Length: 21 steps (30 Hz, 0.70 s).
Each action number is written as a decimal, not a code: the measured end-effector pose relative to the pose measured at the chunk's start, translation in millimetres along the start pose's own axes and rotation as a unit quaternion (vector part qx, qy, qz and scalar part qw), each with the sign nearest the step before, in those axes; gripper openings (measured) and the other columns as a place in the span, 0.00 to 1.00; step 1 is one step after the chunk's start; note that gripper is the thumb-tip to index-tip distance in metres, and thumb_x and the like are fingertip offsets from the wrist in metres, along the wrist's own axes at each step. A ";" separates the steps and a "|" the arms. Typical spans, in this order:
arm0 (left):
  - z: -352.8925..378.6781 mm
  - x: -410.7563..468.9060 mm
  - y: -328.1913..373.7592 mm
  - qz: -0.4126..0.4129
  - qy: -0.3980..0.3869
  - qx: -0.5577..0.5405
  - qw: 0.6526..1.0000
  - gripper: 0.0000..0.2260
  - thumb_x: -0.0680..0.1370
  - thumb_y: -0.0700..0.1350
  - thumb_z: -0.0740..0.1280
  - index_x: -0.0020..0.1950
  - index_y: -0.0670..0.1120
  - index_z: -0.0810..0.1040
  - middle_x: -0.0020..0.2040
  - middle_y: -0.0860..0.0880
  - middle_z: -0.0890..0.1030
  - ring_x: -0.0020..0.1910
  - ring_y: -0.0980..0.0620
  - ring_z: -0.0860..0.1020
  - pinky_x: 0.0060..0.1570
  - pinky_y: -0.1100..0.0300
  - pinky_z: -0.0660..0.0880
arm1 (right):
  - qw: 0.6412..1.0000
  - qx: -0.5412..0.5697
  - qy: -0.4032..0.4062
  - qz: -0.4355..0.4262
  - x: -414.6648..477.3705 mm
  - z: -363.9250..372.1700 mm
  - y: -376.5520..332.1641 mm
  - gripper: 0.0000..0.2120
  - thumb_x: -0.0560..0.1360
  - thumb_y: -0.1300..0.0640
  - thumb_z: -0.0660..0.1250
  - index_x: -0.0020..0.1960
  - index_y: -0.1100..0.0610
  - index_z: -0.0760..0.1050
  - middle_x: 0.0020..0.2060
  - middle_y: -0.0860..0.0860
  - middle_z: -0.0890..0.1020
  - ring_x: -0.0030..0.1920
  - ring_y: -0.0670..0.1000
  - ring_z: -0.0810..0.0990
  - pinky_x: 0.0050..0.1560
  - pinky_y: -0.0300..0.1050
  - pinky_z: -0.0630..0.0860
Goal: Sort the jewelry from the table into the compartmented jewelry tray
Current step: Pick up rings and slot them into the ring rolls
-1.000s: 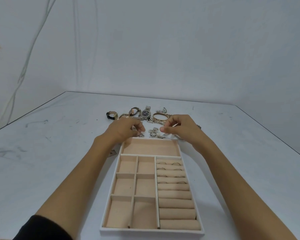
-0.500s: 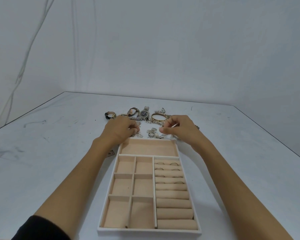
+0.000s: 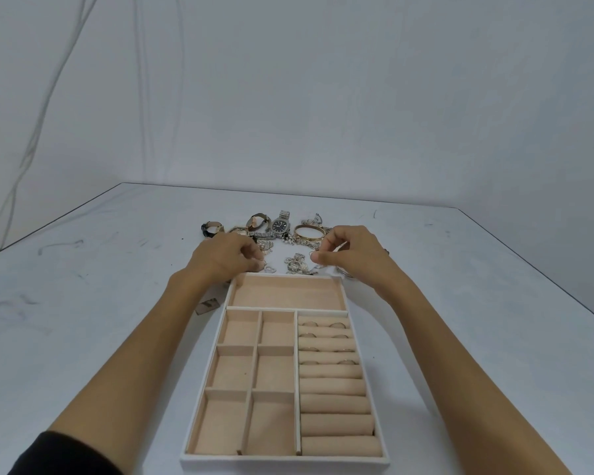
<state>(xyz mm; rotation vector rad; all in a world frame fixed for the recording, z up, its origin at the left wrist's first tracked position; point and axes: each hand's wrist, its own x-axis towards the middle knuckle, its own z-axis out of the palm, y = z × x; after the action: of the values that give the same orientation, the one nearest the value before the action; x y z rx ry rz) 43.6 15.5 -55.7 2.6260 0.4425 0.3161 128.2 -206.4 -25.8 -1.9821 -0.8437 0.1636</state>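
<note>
The tray (image 3: 285, 466) lies flat on the counter (image 3: 100, 303) at 6 o'clock, its long side running from 6 to 12. It has 1 wide compartment at its 12 o'clock end, 6 smaller ones along its 9 o'clock side and a column of ring rolls along its 3 o'clock side. Rings (image 3: 337, 325) stand in the slots between the farthest rolls; the other compartments hold nothing.

The loose jewelry lies on the counter at 12 o'clock from the tray: a black-strap watch (image 3: 210, 228), a brown-strap watch (image 3: 257, 221), a steel watch (image 3: 281, 225), a gold bangle (image 3: 308, 232) and, nearest the tray, a silver heap (image 3: 297, 264).

The left hand (image 3: 225, 257) is just past the tray's 11 o'clock corner, its fingers curled down with the tips at a small pendant (image 3: 269, 268) on the counter; I cannot tell whether its grip has closed on it. The right hand (image 3: 348, 250) is past the 1 o'clock corner, raised a little, its grip a tight pinch of thumb and forefinger on a thin chain (image 3: 318, 265) that trails down toward the heap.

A small tag (image 3: 207, 305) lies on the counter at 9 o'clock from the wide compartment, beside the left forearm.
</note>
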 end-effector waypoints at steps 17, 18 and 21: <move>-5.5 -8.8 17.1 0.036 0.188 -0.131 0.973 0.02 0.72 0.50 0.74 0.41 0.55 0.82 0.37 0.59 0.81 0.38 0.58 0.77 0.40 0.60 0.71 | 0.999 -0.039 0.003 -0.019 -0.4 -2.1 2.6 0.08 0.70 0.59 0.74 0.43 0.62 0.78 0.34 0.45 0.79 0.25 0.35 0.72 0.32 0.34 0.66; -6.3 -9.5 18.7 0.037 0.189 -0.154 0.969 0.03 0.71 0.50 0.74 0.40 0.56 0.81 0.38 0.58 0.82 0.38 0.58 0.78 0.42 0.59 0.74 | 0.999 -0.041 0.003 -0.020 -0.2 -2.1 2.7 0.08 0.70 0.59 0.74 0.43 0.62 0.78 0.35 0.45 0.79 0.26 0.34 0.72 0.32 0.33 0.66; -8.9 -13.2 23.4 0.043 0.186 -0.191 0.963 0.06 0.71 0.49 0.75 0.37 0.58 0.80 0.37 0.58 0.83 0.40 0.53 0.80 0.48 0.51 0.79 | 0.999 -0.045 0.002 -0.021 0.1 -2.8 3.3 0.08 0.70 0.59 0.75 0.43 0.62 0.78 0.35 0.45 0.79 0.26 0.34 0.73 0.30 0.30 0.66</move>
<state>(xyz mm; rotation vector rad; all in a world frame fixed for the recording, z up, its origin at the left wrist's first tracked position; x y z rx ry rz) 34.7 -5.5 -38.8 2.2104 0.3448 0.8437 131.1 -209.4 -26.9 -2.0455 -0.9030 0.0979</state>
